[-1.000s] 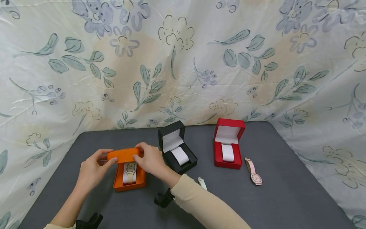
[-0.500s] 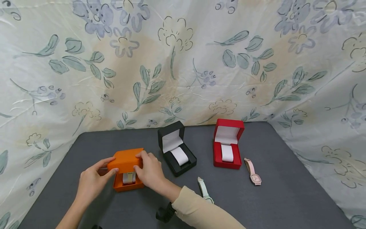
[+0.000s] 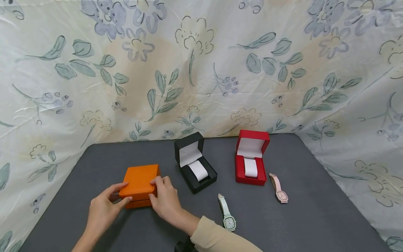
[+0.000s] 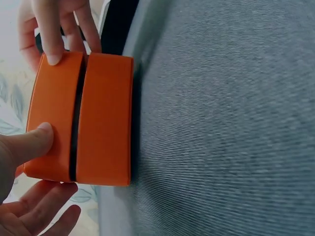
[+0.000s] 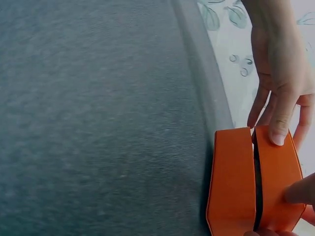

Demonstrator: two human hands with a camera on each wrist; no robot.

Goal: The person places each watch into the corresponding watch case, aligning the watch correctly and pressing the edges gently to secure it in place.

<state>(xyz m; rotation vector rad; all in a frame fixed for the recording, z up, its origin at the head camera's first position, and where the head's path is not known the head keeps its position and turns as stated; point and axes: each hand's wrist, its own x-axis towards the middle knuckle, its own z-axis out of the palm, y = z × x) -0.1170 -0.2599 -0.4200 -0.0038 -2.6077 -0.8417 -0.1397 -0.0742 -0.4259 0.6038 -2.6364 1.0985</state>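
On the left of the table sits an orange watch box (image 3: 140, 176), its lid lowered almost onto the base. A thin dark gap between lid and base shows on the box (image 4: 106, 118) in the left wrist view. My left hand (image 3: 102, 211) grips the lid's left side, thumb on the front face. At the other side my right hand (image 3: 168, 201) holds the lid, its thumb also on the front. The watch inside the box is hidden by the lid.
Right of the orange box stand an open black watch box (image 3: 196, 169) and an open red one (image 3: 251, 168), each with a white cushion. A mint watch (image 3: 228, 217) lies near my right sleeve (image 3: 220, 238); a pink watch (image 3: 279, 190) lies beside the red box.
The orange lid has swung down toward me over its base, covering the watch on the cushion. Both hands came down with it. More of the mint watch shows as my right sleeve shifted.
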